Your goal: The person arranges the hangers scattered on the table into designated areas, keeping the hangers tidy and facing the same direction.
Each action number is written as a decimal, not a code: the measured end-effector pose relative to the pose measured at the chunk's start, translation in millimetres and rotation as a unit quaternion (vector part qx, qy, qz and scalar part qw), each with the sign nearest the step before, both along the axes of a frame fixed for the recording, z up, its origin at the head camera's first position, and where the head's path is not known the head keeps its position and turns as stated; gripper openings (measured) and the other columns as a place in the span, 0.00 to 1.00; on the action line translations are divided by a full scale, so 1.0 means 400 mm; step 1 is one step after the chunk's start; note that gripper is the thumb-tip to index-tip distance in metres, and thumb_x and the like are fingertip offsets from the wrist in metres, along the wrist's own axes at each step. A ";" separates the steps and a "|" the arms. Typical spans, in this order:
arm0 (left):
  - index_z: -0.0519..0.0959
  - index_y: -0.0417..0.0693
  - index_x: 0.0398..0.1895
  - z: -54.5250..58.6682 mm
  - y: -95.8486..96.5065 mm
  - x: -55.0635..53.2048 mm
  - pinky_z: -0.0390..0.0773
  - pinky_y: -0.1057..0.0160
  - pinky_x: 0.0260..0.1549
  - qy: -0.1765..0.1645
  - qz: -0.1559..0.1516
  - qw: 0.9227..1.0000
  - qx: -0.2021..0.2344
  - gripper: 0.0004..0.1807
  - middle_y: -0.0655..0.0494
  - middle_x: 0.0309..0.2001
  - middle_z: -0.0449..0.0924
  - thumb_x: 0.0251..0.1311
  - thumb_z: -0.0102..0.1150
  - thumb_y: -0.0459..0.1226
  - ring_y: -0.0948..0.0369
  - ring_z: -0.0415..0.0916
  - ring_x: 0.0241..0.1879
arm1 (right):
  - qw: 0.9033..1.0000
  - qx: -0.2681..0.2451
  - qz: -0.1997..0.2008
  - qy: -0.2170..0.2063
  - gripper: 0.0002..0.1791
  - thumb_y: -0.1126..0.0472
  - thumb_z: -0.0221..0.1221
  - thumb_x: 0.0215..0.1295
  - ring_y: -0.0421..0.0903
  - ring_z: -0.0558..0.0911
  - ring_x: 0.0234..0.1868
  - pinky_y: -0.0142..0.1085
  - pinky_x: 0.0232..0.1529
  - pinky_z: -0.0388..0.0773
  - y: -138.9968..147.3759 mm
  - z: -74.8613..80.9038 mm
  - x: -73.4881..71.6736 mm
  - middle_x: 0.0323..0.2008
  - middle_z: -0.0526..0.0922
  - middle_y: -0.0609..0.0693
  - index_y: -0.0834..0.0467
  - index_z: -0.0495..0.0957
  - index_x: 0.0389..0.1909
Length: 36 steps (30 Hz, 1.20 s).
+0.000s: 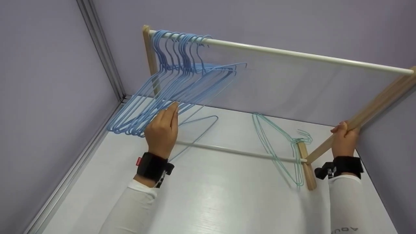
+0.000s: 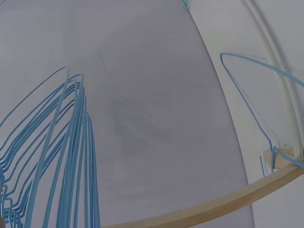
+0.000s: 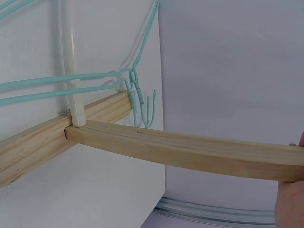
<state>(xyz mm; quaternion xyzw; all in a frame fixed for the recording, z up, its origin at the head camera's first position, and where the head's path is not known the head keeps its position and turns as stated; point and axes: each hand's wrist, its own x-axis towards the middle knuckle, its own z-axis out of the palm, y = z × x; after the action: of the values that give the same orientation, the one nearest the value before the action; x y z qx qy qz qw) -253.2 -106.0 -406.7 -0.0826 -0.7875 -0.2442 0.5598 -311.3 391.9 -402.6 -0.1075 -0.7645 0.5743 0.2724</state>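
Observation:
Several blue wire hangers (image 1: pixel 136 110) hang bunched at the left end of the rack's white top rail (image 1: pixel 286 53); they also fill the lower left of the left wrist view. My left hand (image 1: pixel 162 130) is at their lower front side, back of the hand toward the head camera and fingers extended upward. Whether its fingertips touch the wires is hard to see. With my right hand (image 1: pixel 345 139) I grip the rack's right wooden post (image 1: pixel 373 100), thumb and fingers around it. The post (image 3: pixel 190 147) runs down to its wooden foot (image 3: pixel 33 137).
A few mint-green wire hangers (image 1: pixel 263 139) lean at the right foot (image 1: pixel 308 175), over the lower rail (image 1: pixel 234 150). One blue hanger (image 1: pixel 216 122) lies low behind my left hand. Grey panels (image 1: pixel 48 81) enclose the white surface (image 1: pixel 208 195).

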 end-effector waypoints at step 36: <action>0.80 0.29 0.45 -0.136 -0.029 0.028 0.82 0.54 0.24 -0.069 -0.101 0.991 0.057 0.08 0.41 0.32 0.82 0.65 0.59 0.26 0.51 0.82 0.28 | 1.000 -0.013 0.004 -0.007 0.03 0.61 0.41 0.81 0.37 0.71 0.39 0.24 0.51 0.60 -0.008 0.011 0.005 0.29 0.71 0.44 0.49 0.62 0.45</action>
<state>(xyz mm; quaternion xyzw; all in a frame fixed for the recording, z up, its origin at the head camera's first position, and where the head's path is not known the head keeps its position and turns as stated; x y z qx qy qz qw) -241.9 -117.7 -461.1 -0.1126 -0.7969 -0.3485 0.4804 -309.4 388.5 -398.1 -0.1123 -0.7593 0.5845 0.2631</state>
